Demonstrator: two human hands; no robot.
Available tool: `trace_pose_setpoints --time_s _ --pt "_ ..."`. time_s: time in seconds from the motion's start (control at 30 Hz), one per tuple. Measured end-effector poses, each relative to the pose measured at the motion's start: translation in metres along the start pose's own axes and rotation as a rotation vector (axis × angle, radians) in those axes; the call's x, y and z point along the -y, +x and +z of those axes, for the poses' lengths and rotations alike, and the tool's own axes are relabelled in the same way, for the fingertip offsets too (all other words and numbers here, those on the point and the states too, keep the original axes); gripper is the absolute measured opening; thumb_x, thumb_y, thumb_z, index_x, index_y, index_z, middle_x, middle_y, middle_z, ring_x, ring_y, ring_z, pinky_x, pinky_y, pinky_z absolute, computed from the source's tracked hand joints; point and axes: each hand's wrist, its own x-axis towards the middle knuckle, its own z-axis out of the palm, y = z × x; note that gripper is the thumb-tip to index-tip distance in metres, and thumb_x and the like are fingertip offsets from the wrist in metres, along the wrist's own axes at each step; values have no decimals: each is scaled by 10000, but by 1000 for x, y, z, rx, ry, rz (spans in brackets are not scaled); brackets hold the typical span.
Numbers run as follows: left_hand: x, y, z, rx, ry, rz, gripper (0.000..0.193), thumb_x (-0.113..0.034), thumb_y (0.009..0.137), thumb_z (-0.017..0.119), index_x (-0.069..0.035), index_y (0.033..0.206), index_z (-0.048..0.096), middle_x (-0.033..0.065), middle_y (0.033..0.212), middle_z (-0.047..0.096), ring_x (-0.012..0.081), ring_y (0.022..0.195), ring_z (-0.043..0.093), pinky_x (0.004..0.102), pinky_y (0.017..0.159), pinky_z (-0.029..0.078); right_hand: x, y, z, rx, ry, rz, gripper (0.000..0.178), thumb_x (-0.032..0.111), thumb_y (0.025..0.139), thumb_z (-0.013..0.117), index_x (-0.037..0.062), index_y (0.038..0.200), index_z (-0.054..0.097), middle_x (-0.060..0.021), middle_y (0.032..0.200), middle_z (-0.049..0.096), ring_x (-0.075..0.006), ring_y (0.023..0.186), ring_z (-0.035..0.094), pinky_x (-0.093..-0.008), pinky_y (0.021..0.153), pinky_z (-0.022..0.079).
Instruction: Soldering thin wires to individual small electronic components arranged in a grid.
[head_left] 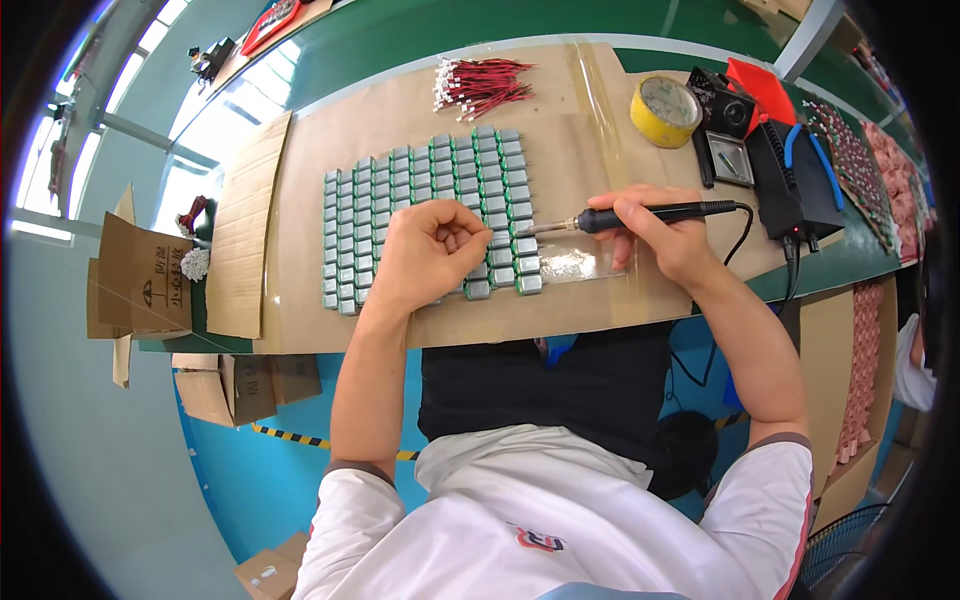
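Note:
Rows of small grey blocks on green circuit boards (440, 170) stand packed in a grid on the brown paper bench cover (570, 310). My right hand (668, 238) grips a black-handled soldering iron (690, 211). Its metal tip points left and reaches the right-hand column of blocks, at about mid-height; whether it touches one I cannot tell. Over the lower middle of the grid, my left hand (430, 252) is closed in a pinch close to the tip. Anything between those fingertips is too small to make out. This hand hides several blocks beneath it.
Red wires with white connectors (485, 85) lie behind the grid. At the back right are a yellow tape roll (665, 112), a tip-cleaning tray (728, 158) and a black soldering station (800, 195), its cord running to the iron. A cardboard sheet (248, 235) lies left.

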Motion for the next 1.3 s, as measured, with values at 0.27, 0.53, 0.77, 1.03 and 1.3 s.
trace_pose_setpoints --time_s 0.27,0.53,0.77,1.03,1.3 --pt "-2 1 2 10 47 -22 36 16 851 768 34 842 739 -19 680 654 2 555 520 197 501 385 3 0 1 11 -13 16 248 94 1034 608 -76 1155 743 -129 854 759 -124 615 679 -268 595 569" --pt "-2 1 2 1 74 -18 43 5 854 776 38 851 749 -18 681 663 1 551 522 197 502 387 5 2 3 18 -30 5 244 90 1033 615 -77 1150 749 -123 845 749 -126 621 684 -264 595 574" --pt "-2 2 3 -7 104 -7 46 -3 851 786 34 852 760 -29 683 657 -6 570 497 192 513 379 5 1 3 10 -31 1 242 88 1031 618 -79 1149 748 -116 845 748 -126 623 687 -266 613 583" --pt "-2 2 3 0 110 -12 56 -17 858 787 35 867 768 -39 678 646 -10 567 479 190 511 369 6 1 2 15 -41 15 237 90 1031 623 -74 1144 751 -110 861 748 -128 627 692 -275 668 604" --pt "-3 2 3 11 139 -18 61 -23 865 787 34 883 775 -31 676 656 0 542 501 199 495 383 7 1 4 12 -34 14 242 91 1032 620 -83 1146 744 -107 846 744 -128 620 691 -292 724 626"
